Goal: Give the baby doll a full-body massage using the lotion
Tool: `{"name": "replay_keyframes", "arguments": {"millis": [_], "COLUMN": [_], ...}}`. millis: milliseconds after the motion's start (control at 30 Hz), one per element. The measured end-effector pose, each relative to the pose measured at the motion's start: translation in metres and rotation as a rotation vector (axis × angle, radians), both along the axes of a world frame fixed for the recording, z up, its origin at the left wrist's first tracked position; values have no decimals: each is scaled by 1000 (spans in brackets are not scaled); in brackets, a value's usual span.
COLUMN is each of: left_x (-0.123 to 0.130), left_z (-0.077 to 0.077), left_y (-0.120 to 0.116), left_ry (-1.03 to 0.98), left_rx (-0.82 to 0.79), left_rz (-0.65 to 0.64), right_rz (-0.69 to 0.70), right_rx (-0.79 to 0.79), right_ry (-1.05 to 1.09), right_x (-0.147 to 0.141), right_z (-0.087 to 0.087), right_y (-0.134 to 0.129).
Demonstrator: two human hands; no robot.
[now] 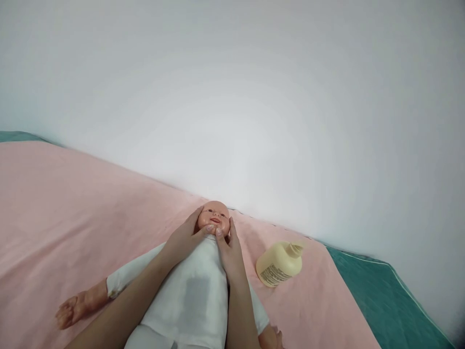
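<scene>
A baby doll (196, 295) in a white long-sleeved top lies on its back, its head toward the wall and its arms spread to both sides. My left hand (187, 237) cups the left side of the doll's head, the thumb on its chin. On the other side my right hand (230, 247) holds the head, its thumb also at the chin and its fingers beside the cheek. The tips of some fingers are hidden behind the head. To the right stands a pale yellow pump bottle (279, 264) with printed text, touched by neither hand.
A pink cloth (90, 203) lies under the doll and the bottle. Green fabric (385, 291) shows beyond it at the right and at the far left. A plain pale wall (232, 97) rises directly behind the doll's head.
</scene>
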State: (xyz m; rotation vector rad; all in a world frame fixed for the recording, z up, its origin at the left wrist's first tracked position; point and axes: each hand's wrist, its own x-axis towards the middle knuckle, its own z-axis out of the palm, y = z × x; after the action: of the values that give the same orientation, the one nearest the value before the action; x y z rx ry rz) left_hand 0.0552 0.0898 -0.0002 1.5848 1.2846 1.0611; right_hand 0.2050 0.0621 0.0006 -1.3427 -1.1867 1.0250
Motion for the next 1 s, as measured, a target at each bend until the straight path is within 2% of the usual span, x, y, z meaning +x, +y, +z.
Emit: {"name": "replay_keyframes", "arguments": {"millis": [300,600,1000], "left_x": [-1,-3,-3], "left_z": [-12,-6,-6], "left_y": [6,4,6], "left_ry": [-23,77,5], "left_rx": [7,23,0], "left_rz": [-24,-10,-7], "right_rz": [-9,-7,-14], "right_rx": [29,46,98], "right_ry": [-56,-130,57], "right_x": [-1,4,12], "right_z": [0,-2,-30], "right_y": [-1,0,15]}}
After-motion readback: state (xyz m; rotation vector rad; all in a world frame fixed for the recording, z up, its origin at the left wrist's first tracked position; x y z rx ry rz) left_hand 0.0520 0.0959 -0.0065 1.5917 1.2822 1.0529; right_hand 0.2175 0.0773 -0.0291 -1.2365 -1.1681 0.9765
